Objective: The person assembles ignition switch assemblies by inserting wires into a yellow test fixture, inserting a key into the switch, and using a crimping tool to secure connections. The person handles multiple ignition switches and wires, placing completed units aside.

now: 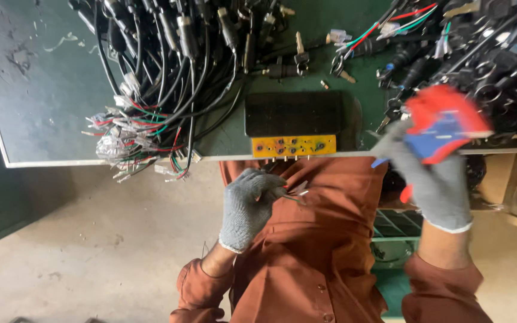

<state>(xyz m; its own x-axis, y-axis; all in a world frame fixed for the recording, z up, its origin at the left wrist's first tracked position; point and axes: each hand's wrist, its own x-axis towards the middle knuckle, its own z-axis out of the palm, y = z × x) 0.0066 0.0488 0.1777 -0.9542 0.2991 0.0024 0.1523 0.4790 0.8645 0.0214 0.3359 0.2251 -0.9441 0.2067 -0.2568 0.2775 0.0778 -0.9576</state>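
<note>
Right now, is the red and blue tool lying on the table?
No, the gloved right hand holds the red and blue tool up above the table edge.

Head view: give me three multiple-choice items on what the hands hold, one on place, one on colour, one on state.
1. Where does the yellow panel with holes sit?
A. at the table's near edge
B. on the floor
C. in the left hand

2. What colours are the tool in the right hand?
A. green and white
B. red and blue
C. all black

3. What is the left hand doing?
A. lying flat and open
B. pinching thin wires in its fingers
C. gripping the panel

Answers: 1 A, the panel lines the green table edge in front of the person. 2 B, red handles with blue show above the glove. 3 B, gloved fingers close on the wire ends.
</note>
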